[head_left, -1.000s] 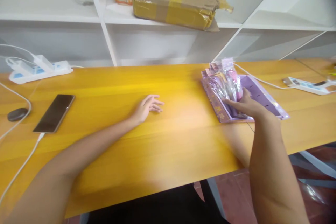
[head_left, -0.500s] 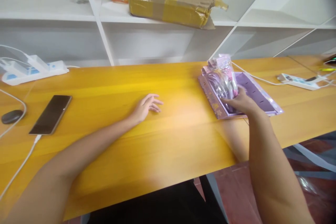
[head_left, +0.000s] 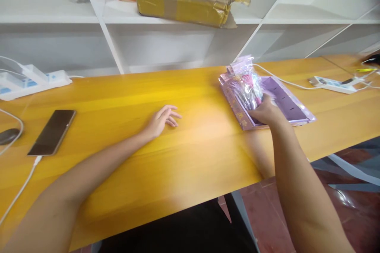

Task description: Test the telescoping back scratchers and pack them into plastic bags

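Observation:
Toward the right of the table lies a shallow purple box (head_left: 286,101) with a patterned, star-marked rim. Clear plastic packets (head_left: 245,87) with pink and purple contents are over its left part; their exact contents are blurred. My right hand (head_left: 264,111) grips the near end of the packets, thumb on the left and fingers partly hidden behind the plastic. My left hand (head_left: 163,120) is over the middle of the wooden table (head_left: 190,166), palm down with fingers loosely spread, holding nothing.
A phone (head_left: 52,132) on a charging cable and a dark mouse-like object (head_left: 8,136) lie at the left. Power strips (head_left: 35,83) stand at the back left and right. Above, a white shelf (head_left: 118,15) carries a taped cardboard box (head_left: 184,2).
The view has shifted slightly. The packets in my right hand have turned a little, showing more of their pink contents. My left hand stays in place.

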{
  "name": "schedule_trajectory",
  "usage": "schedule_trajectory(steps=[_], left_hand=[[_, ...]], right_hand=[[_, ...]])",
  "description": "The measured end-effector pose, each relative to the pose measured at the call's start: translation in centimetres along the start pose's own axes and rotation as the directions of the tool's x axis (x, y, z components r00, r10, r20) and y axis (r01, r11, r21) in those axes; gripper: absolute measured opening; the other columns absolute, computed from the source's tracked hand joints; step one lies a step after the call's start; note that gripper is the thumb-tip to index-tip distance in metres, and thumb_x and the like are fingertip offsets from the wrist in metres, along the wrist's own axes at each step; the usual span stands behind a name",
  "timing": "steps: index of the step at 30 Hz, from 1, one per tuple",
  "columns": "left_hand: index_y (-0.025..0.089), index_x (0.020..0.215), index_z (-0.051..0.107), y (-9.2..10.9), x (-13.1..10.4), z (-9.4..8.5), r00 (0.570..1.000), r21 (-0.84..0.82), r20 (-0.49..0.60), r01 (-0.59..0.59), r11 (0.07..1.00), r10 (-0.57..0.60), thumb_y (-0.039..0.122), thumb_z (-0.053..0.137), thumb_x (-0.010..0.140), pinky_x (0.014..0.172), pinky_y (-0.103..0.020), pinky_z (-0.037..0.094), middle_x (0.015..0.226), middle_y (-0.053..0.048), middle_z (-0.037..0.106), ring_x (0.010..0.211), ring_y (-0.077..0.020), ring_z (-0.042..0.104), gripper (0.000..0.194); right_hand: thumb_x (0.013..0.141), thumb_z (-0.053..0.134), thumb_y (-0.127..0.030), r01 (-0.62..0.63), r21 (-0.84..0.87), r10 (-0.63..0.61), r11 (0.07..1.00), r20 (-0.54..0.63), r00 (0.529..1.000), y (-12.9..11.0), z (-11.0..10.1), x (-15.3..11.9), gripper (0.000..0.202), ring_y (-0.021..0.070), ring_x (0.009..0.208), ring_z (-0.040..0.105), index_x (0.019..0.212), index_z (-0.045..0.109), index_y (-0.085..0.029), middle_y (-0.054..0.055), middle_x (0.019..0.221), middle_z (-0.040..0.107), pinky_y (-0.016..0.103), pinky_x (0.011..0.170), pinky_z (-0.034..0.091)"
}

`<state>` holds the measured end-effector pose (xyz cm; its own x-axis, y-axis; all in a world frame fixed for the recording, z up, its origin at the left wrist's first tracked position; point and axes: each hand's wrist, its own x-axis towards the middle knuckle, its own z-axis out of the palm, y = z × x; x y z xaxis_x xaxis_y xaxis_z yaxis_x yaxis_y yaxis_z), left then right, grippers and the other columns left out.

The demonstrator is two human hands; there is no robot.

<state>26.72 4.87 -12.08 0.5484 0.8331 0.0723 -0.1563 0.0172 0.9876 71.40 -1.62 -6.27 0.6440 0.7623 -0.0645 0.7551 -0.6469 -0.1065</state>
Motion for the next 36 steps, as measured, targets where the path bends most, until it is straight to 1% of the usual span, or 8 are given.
schedule_trajectory(steps=[3, 9, 12, 15, 18, 26, 30, 36], left_hand=[[0.016, 0.127, 0.062, 0.1, -0.1, 0.0, 1.0, 0.008, 0.001, -0.004, 1.0, 0.004, 0.062, 0.055, 0.111, 0.071, -0.033, 0.064, 0.114, -0.016, 0.083, 0.074, -0.0187, 0.078, 0.049], [0.017, 0.127, 0.062, 0.1, -0.1, 0.1, 0.999, 0.036, 0.025, -0.023, 0.999, 0.022, 0.061, 0.053, 0.112, 0.071, -0.032, 0.063, 0.114, -0.015, 0.083, 0.073, -0.017, 0.076, 0.048], [0.017, 0.126, 0.062, 0.0, -0.1, 0.1, 0.999, 0.05, 0.022, -0.025, 0.998, 0.024, 0.061, 0.052, 0.112, 0.069, -0.031, 0.062, 0.113, -0.015, 0.083, 0.07, -0.0163, 0.075, 0.047], [0.018, 0.126, 0.062, -0.2, 0.0, 0.1, 0.999, 0.066, 0.025, -0.028, 0.997, 0.027, 0.061, 0.051, 0.112, 0.067, -0.03, 0.061, 0.113, -0.014, 0.083, 0.068, -0.0157, 0.075, 0.047], [0.018, 0.125, 0.062, -0.2, -0.1, 0.1, 0.999, 0.085, 0.026, -0.037, 0.996, 0.035, 0.06, 0.049, 0.113, 0.066, -0.029, 0.06, 0.112, -0.014, 0.083, 0.067, -0.0153, 0.074, 0.045], [0.018, 0.125, 0.062, 0.1, -0.3, 0.1, 0.999, 0.102, 0.025, -0.039, 0.994, 0.037, 0.058, 0.048, 0.114, 0.066, -0.029, 0.058, 0.11, -0.012, 0.083, 0.067, -0.0149, 0.074, 0.044], [0.018, 0.125, 0.062, 0.0, -0.2, 0.0, 0.999, 0.107, 0.027, -0.037, 0.994, 0.034, 0.058, 0.047, 0.114, 0.065, -0.029, 0.058, 0.11, -0.012, 0.083, 0.067, -0.015, 0.074, 0.044], [0.019, 0.126, 0.061, -0.2, -0.2, 0.0, 0.999, 0.112, 0.036, -0.044, 0.993, 0.041, 0.059, 0.047, 0.114, 0.065, -0.029, 0.057, 0.109, -0.012, 0.083, 0.067, -0.0149, 0.074, 0.044]], right_hand=[[0.087, 0.088, -0.046, -0.024, 0.003, 0.024, 1.0, 0.049, 0.999, -0.6, -0.7, -0.6, 0.1, 0.0352, 0.109, 0.072, 0.168, 0.037, -0.018, 0.026, 0.133, 0.074, 0.038, 0.083, 0.046], [0.097, 0.079, -0.044, -0.09, 0.0, 0.09, 0.996, -0.025, 0.996, -2.1, -0.8, -2.0, 0.082, 0.036, 0.117, 0.07, 0.164, 0.041, -0.017, 0.029, 0.137, 0.071, 0.041, 0.089, 0.045], [0.09, 0.087, -0.047, -0.119, 0.03, 0.121, 0.992, -0.052, 0.991, -2.1, -0.6, -2.1, 0.086, 0.0361, 0.117, 0.07, 0.159, 0.047, -0.018, 0.028, 0.138, 0.071, 0.041, 0.088, 0.046], [0.081, 0.094, -0.052, -0.163, 0.116, 0.179, 0.98, -0.142, 0.974, -1.7, -0.3, -2.0, 0.091, 0.0361, 0.12, 0.07, 0.154, 0.053, -0.016, 0.027, 0.138, 0.071, 0.041, 0.089, 0.046], [0.081, 0.095, -0.056, -0.193, 0.186, 0.231, 0.963, -0.21, 0.95, -1.3, 0.1, -2.0, 0.091, 0.0357, 0.12, 0.07, 0.152, 0.056, -0.015, 0.026, 0.136, 0.071, 0.041, 0.09, 0.047], [0.071, 0.099, -0.047, -0.191, 0.343, 0.309, 0.92, -0.331, 0.892, -0.7, 1.4, -1.8, 0.087, 0.035, 0.11, 0.071, 0.144, 0.06, -0.023, 0.02, 0.125, 0.074, 0.042, 0.093, 0.052], [0.069, 0.097, -0.046, -0.184, 0.421, 0.36, 0.888, -0.388, 0.849, -0.4, 1.8, -1.8, 0.084, 0.0365, 0.115, 0.072, 0.141, 0.059, -0.025, 0.017, 0.126, 0.075, 0.044, 0.098, 0.055], [0.07, 0.095, -0.039, -0.148, 0.499, 0.401, 0.854, -0.451, 0.797, 0.0, 2.5, -1.7, 0.092, 0.0351, 0.128, 0.071, 0.15, 0.053, -0.025, 0.014, 0.136, 0.074, 0.042, 0.109, 0.056]])
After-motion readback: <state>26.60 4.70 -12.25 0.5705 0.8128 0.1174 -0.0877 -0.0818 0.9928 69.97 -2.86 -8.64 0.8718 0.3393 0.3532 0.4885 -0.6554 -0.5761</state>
